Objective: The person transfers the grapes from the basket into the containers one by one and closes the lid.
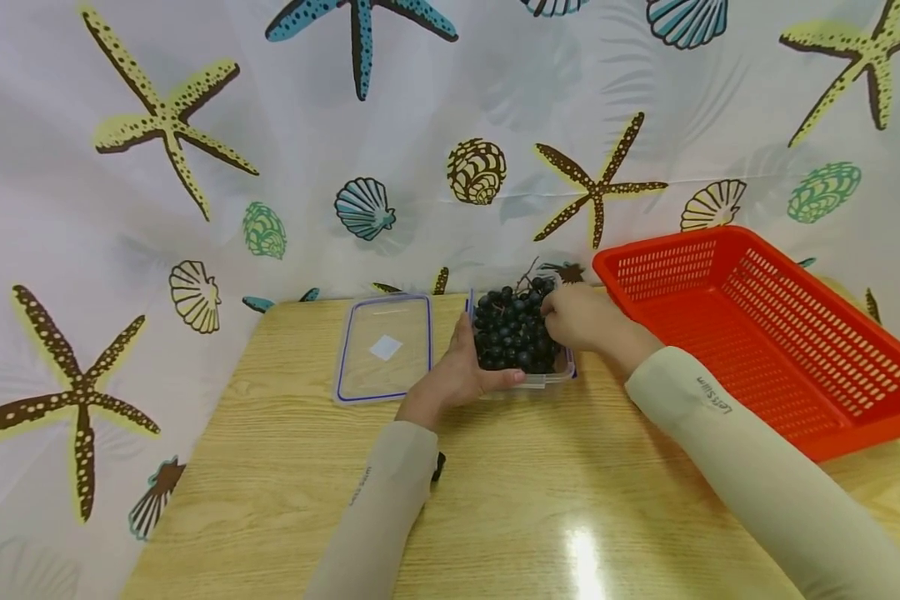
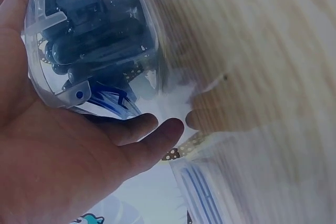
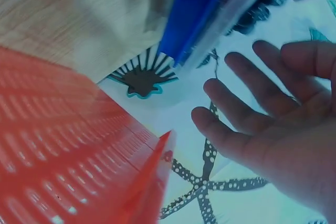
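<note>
Your left hand (image 1: 461,375) rests against the left wall of the clear container (image 1: 546,381), fingers nearly straight, thumb along its front edge. The container sits at the centre of the frame on the light wooden desk (image 1: 540,492) and is full of dark grapes (image 1: 512,333). Your right hand (image 1: 581,317) lies over the grapes on the right side; from the head view you cannot tell if it grips any. The clear lid (image 1: 384,347) lies flat just left of the container. An orange basket (image 1: 765,333) stands at the right. A starfish-and-shell curtain (image 1: 270,125) covers the wall behind.
</note>
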### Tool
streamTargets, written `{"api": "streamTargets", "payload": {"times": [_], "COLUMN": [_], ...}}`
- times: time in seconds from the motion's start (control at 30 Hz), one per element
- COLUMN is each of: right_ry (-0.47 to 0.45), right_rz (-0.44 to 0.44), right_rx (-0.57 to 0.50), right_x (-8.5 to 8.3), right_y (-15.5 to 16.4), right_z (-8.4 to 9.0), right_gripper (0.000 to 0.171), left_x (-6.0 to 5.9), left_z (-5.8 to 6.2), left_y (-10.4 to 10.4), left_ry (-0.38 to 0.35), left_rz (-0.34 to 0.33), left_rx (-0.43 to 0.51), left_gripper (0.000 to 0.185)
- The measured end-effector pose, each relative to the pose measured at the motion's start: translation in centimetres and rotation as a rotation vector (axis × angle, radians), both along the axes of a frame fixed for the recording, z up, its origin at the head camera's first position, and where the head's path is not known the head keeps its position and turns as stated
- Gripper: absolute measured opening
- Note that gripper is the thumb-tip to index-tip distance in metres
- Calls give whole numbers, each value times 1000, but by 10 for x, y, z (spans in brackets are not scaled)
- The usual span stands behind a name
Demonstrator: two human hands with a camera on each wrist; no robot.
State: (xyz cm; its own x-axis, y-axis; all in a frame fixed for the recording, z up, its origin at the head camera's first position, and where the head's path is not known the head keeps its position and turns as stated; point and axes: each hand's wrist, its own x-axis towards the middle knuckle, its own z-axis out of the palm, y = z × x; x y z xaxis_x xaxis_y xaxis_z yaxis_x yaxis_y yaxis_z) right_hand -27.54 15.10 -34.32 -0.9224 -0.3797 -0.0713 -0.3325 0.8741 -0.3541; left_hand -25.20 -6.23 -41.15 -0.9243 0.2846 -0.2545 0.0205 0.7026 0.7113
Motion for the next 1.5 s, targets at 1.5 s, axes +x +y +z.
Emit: {"api": "streamTargets", "payload": {"times": [1.5], "right_ry": [-364], "right_rz": [-70], "right_rx": [-501], "right_x": [12], "right_y": [-177], "right_z": [-46], "right_gripper": [85], "left_x": [-40], "left_z": [-5], "left_y": [-162], "left_ry": [158], "left_rz": [196], "left_rx": [-184], "left_gripper": [78]}}
